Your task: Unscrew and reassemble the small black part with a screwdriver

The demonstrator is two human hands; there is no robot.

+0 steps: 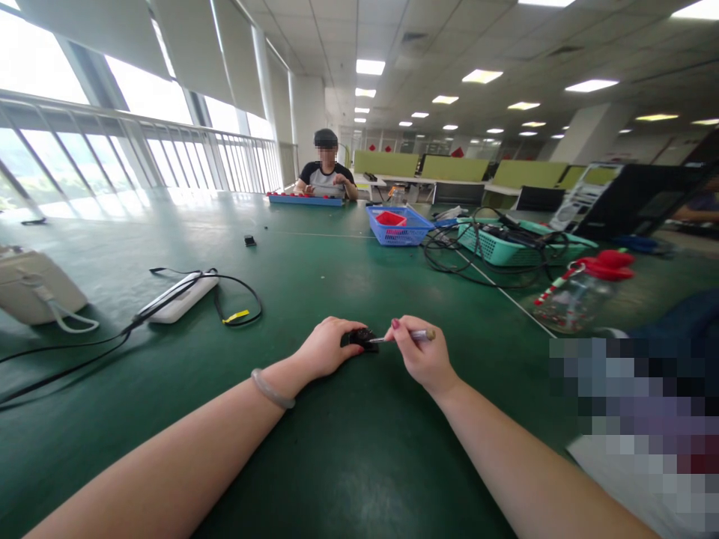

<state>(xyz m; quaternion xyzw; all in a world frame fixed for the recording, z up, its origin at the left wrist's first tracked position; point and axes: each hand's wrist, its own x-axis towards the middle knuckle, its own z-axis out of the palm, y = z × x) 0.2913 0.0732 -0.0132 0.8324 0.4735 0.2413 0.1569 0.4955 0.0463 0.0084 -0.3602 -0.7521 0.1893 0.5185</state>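
My left hand [326,346] rests on the green table [348,449] with its fingers curled round a small black object [362,338]. My right hand [419,352] pinches a thin metal tool with a purple handle [413,337]. The tool lies nearly level, and its tip touches the black object from the right. A pale bangle [272,389] sits on my left wrist. Both hands meet at the table's middle, close in front of me.
A white power strip with black cable [180,298] lies at left, a white device [34,288] at far left. Blue basket [398,224], teal tray of cables [505,243] and a red-lidded bottle [578,292] stand right. A person sits at the far end.
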